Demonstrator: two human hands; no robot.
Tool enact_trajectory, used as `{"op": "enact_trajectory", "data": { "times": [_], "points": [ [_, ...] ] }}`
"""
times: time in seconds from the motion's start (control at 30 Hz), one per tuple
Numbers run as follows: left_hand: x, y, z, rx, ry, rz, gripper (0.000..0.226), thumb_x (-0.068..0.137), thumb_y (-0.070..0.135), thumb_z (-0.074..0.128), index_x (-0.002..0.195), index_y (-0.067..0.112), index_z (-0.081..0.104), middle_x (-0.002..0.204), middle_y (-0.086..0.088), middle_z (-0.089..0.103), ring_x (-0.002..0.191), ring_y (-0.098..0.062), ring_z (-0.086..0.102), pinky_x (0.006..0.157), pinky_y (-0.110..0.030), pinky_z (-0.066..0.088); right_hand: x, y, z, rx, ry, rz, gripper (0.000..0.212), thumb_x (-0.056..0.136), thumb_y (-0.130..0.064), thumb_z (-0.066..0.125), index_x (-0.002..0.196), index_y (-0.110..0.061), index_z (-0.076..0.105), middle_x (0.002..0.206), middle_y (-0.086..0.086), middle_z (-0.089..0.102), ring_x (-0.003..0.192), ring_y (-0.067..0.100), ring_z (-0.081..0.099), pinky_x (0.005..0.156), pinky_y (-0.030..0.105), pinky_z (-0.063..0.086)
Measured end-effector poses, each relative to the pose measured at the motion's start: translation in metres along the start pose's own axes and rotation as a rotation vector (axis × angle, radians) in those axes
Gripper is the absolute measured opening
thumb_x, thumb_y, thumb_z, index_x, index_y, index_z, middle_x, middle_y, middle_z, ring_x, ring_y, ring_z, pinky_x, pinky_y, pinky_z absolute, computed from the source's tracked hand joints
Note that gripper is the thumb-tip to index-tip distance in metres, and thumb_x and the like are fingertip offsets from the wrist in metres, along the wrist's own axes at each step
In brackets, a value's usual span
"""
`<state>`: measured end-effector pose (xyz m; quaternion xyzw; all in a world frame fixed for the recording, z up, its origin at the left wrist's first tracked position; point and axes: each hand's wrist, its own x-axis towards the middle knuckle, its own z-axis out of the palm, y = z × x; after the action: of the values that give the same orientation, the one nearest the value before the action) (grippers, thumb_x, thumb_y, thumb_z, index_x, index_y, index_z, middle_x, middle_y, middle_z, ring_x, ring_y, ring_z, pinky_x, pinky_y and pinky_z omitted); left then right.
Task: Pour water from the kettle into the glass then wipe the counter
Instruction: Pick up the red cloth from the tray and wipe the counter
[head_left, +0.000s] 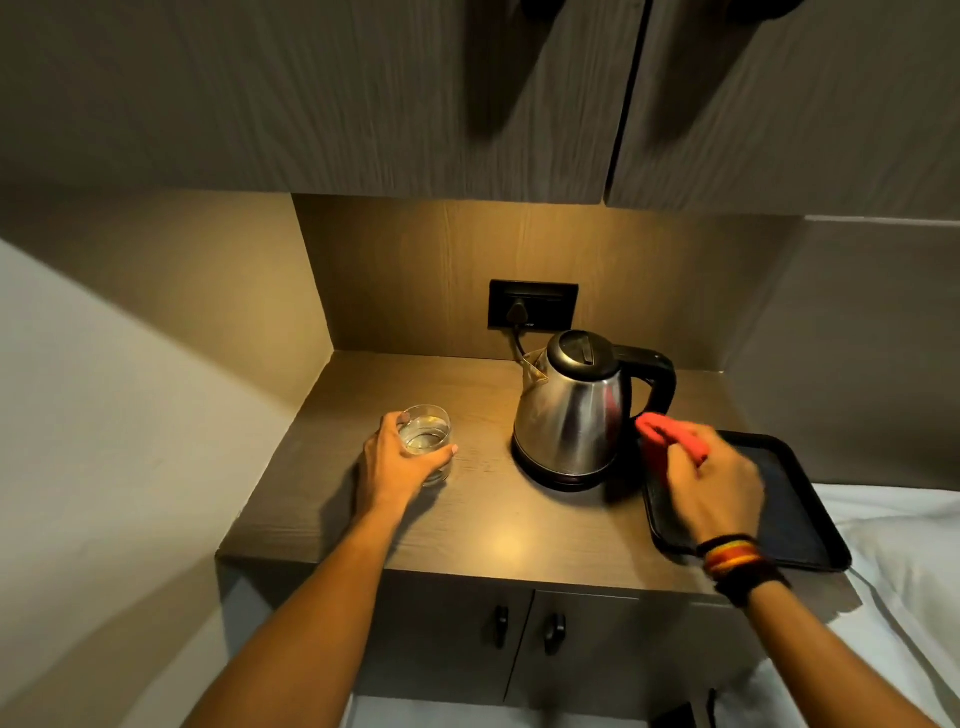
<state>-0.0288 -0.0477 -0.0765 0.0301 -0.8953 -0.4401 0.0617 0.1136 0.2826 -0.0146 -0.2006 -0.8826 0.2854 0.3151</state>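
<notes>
The left hand (400, 462) grasps the glass (427, 441), which holds water and stands on the counter (498, 525). The kettle (576, 410) sits upright on its base, so pouring looks done. The right hand (711, 483) pinches a red cloth (670, 436) over the tray (800, 525); wiping seems left.

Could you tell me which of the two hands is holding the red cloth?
The right hand, the one with wristbands, pinches the red cloth above the tray; the left hand grips the glass.
</notes>
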Motion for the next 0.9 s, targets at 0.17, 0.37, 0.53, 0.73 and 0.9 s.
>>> {"op": "enact_trajectory", "data": {
  "times": [0.17, 0.37, 0.53, 0.73, 0.9],
  "points": [
    [0.004, 0.003, 0.000, -0.020, 0.034, -0.008, 0.094, 0.055, 0.064, 0.089, 0.132, 0.022, 0.055, 0.120, -0.004, 0.067, 0.099, -0.013, 0.055, 0.073, -0.026, 0.046, -0.043, -0.055, 0.045, 0.023, -0.232, -0.226, 0.024, 0.096, -0.026, 0.061, 0.115, -0.038, 0.069, 0.106, -0.010, 0.071, 0.093, 0.012, 0.063, 0.079, 0.033, 0.054],
    [0.008, -0.001, -0.007, -0.018, 0.070, -0.009, 0.091, 0.055, 0.061, 0.090, 0.130, 0.022, 0.056, 0.118, -0.005, 0.067, 0.103, -0.019, 0.059, 0.076, -0.029, 0.048, -0.047, -0.080, 0.092, -0.027, -0.390, -0.138, 0.026, 0.096, -0.050, 0.055, 0.096, -0.026, 0.066, 0.088, -0.006, 0.069, 0.081, 0.014, 0.061, 0.069, 0.028, 0.045],
    [0.015, 0.004, -0.019, -0.036, 0.116, 0.005, 0.090, 0.056, 0.060, 0.090, 0.130, 0.022, 0.055, 0.120, -0.005, 0.066, 0.104, -0.016, 0.056, 0.077, -0.030, 0.048, -0.042, -0.079, 0.107, -0.035, -0.367, -0.132, 0.036, 0.089, -0.061, 0.060, 0.087, -0.025, 0.063, 0.082, -0.008, 0.067, 0.077, 0.017, 0.064, 0.068, 0.035, 0.054],
    [0.026, 0.014, -0.037, 0.013, 0.146, 0.017, 0.091, 0.056, 0.065, 0.089, 0.130, 0.022, 0.056, 0.121, -0.005, 0.067, 0.109, -0.025, 0.061, 0.083, -0.040, 0.056, -0.014, -0.071, 0.108, -0.059, -0.391, -0.056, 0.042, 0.083, -0.066, 0.065, 0.091, -0.025, 0.063, 0.086, -0.004, 0.069, 0.082, 0.021, 0.065, 0.070, 0.038, 0.055],
    [0.031, 0.018, -0.045, 0.025, 0.164, 0.025, 0.091, 0.054, 0.066, 0.088, 0.127, 0.023, 0.057, 0.122, -0.005, 0.067, 0.109, -0.024, 0.057, 0.078, -0.033, 0.047, -0.003, -0.067, 0.110, -0.121, -0.365, -0.031, 0.027, 0.091, -0.050, 0.062, 0.100, -0.024, 0.064, 0.094, 0.001, 0.072, 0.090, 0.026, 0.067, 0.075, 0.039, 0.056]
  ]
}}
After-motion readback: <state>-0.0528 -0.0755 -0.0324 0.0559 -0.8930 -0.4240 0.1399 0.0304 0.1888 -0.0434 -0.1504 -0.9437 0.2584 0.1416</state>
